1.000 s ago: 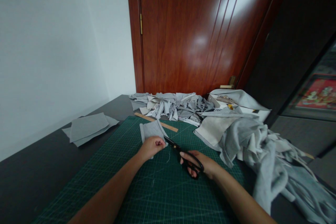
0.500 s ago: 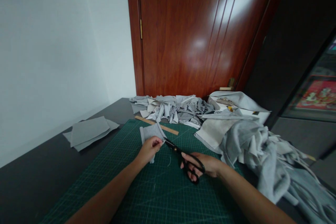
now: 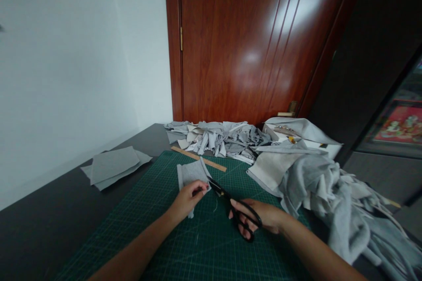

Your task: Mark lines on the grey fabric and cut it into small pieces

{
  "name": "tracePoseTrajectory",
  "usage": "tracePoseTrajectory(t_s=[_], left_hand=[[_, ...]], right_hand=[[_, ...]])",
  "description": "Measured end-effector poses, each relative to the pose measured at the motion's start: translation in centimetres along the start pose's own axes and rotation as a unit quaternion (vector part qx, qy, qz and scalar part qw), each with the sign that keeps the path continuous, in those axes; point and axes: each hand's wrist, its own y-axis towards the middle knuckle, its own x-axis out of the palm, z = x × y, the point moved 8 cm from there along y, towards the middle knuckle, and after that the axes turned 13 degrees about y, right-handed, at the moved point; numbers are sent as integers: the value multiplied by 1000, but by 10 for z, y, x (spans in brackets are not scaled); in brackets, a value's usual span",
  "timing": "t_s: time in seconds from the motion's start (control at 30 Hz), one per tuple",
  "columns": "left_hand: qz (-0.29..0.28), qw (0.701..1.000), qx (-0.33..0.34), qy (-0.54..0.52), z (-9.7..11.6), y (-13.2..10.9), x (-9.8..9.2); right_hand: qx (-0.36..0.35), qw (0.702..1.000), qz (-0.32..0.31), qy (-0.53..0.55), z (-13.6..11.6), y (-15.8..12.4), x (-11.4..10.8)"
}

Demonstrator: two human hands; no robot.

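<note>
My left hand pinches the near right corner of a small grey piece of fabric, which has folded or seamed edges. In my right hand is a pair of black scissors, my fingers through the handle loops. The blade tips meet the fabric's right edge, just beside my left fingertips. Whether the blades are fully closed is hard to make out. Both hands are above a green cutting mat. A short loose thread lies on the mat under the scissors.
A wooden ruler lies across the mat's far edge. Behind it is a heap of grey fabric scraps. Flat grey pieces are stacked on the dark table at left. Crumpled grey cloth and a white box stand at right.
Both hands, the fabric and the scissors sit slightly lower and further right in view, partly because the camera has shifted. The scissors stay at the fabric's right edge.
</note>
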Motion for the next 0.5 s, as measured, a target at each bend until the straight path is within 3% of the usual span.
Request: tracePoseTrajectory(t_s=[0.5], left_hand=[[-21,999,21,28,11,-2,1]], right_hand=[[0,1000,5,9,-5,9,6]])
